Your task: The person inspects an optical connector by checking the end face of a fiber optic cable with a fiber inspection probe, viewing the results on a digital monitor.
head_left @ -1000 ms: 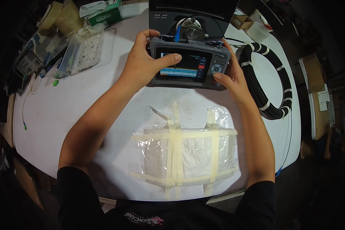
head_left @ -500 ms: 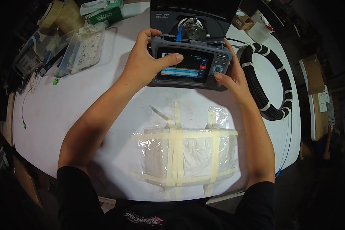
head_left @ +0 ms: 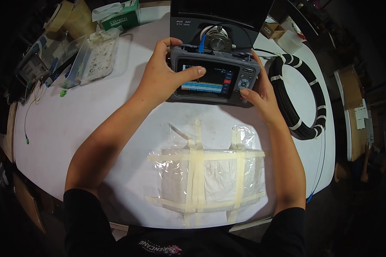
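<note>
While both hands held the grey handheld tester (head_left: pixel 214 79) near the far edge of the white worktop (head_left: pixel 73 124), little had changed over the last second; the unit had only drifted slightly rightward and the view with it. The left hand (head_left: pixel 163 77) wrapped the tester's left end, fingers curled over its top and thumb laid across the lit screen (head_left: pixel 206 77); the right hand (head_left: pixel 257 92) cupped the right end, its grip closed on the casing, thumb beside the round keypad (head_left: pixel 243 82). A blue connector (head_left: pixel 201 42) stood plugged into the top; behind it lay a dark case (head_left: pixel 221 17). Toward the right edge rested a black cable coil (head_left: pixel 304 94); by the near edge sat a taped plastic bundle (head_left: pixel 208 175). The steady hold suggested the reading continued.
</note>
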`<state>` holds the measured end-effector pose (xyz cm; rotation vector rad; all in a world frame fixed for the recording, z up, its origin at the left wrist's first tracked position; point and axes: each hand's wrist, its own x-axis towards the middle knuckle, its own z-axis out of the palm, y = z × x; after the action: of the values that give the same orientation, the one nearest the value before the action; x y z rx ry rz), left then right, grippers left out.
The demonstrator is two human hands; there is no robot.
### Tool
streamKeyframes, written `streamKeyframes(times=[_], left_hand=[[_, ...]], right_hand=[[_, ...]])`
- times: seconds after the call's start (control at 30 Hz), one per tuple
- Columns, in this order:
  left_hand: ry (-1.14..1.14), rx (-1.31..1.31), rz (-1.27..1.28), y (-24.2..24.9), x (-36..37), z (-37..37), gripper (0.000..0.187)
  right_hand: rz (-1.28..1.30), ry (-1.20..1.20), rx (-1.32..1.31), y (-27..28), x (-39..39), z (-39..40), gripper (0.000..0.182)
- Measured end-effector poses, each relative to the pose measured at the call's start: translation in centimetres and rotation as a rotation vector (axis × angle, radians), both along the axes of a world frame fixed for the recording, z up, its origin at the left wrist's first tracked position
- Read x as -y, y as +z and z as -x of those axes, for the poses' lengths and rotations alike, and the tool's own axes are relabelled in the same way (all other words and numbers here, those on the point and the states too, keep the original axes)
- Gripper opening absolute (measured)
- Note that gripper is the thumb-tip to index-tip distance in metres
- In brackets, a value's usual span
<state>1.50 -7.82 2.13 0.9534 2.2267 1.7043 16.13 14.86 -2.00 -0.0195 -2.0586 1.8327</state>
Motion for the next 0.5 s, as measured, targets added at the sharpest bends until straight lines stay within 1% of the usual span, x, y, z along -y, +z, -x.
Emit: streamKeyframes(times=[0.07, 0.13, 0.17, 0.23, 0.33, 0.4, 0.5], left_hand=[[-0.002, -0.035, -0.015, -0.4, 0.2, 0.0, 0.083], [-0.042, -0.092, -0.054, -0.7, 0.6, 0.0, 0.073], [-0.039, -0.094, -0.054, -0.8, 0.9, 0.0, 0.073], [-0.148, -0.039, -0.143, -1.0, 1.7, 0.0, 0.067], [-0.188, -0.070, -0.208, -1.6, 2.4, 0.2, 0.063], [-0.179, -0.044, -0.202, -1.6, 2.4, -0.2, 0.063], [-0.153, -0.040, -0.202, -1.6, 2.1, -0.4, 0.062]], right_hand=[[0.004, 0.014, 0.026, -0.1, 0.1, 0.0, 0.102], [0.007, -0.009, -0.097, -0.6, 0.6, 0.1, 0.105], [-0.033, 0.002, -0.104, -0.5, 0.8, 0.0, 0.109], [-0.061, -0.016, -0.114, -0.6, 1.1, 0.0, 0.111], [-0.084, -0.049, -0.099, -0.3, 1.4, -0.1, 0.112], [-0.147, -0.063, -0.126, -0.6, 1.4, -0.1, 0.112], [-0.124, -0.046, -0.129, -0.9, 1.3, 0.0, 0.112]])
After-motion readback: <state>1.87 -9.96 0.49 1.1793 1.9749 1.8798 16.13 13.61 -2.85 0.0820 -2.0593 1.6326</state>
